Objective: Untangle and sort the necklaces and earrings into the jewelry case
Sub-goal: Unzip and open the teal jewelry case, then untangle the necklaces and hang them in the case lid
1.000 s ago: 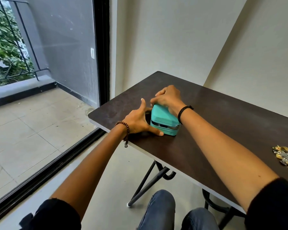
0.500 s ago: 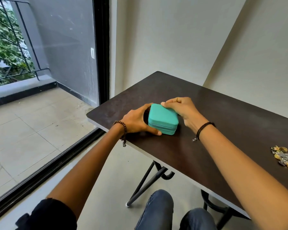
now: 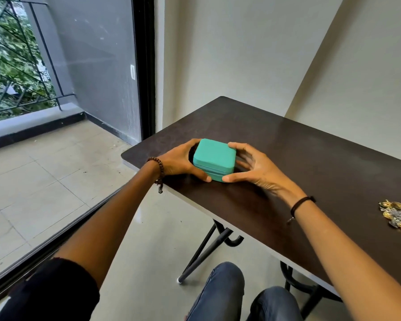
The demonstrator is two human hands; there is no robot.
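pale cream walls (image 3: 241, 54) meet in a corner behind the counter, and to the left a black-framed glass door (image 3: 146, 66) looks onto a tiled balcony floor (image 3: 44, 170) with a dark metal railing (image 3: 21, 66) and green leaves beyond it. the dark brown counter (image 3: 310, 172) has a thin white edge and stands on black folding legs (image 3: 204, 251) over a light floor. two bare forearms reach in from the bottom of the view, the left one coming out of a black sleeve (image 3: 56, 290), and two knees in blue jeans (image 3: 225, 290) show below the counter's near edge.

the teal jewelry case (image 3: 214, 156) sits flat on the counter near its left corner, lid down, a seam running round its side. the left hand (image 3: 178, 161) grips the case's left side, fingers wrapped round the far corner and the thumb pressed against the near front face. the right hand (image 3: 257, 167) grasps the right side, index finger curled onto the far top corner, the other fingers spread beside the wall, the thumb tip touching the lower front corner just beside the left thumb.

a tangled heap of gold and silver jewelry (image 3: 396, 216) lies on the counter at the right edge of the view, well apart from the case. a brown bead bracelet (image 3: 158, 165) circles the left wrist, a thin black cord (image 3: 299, 203) the right.
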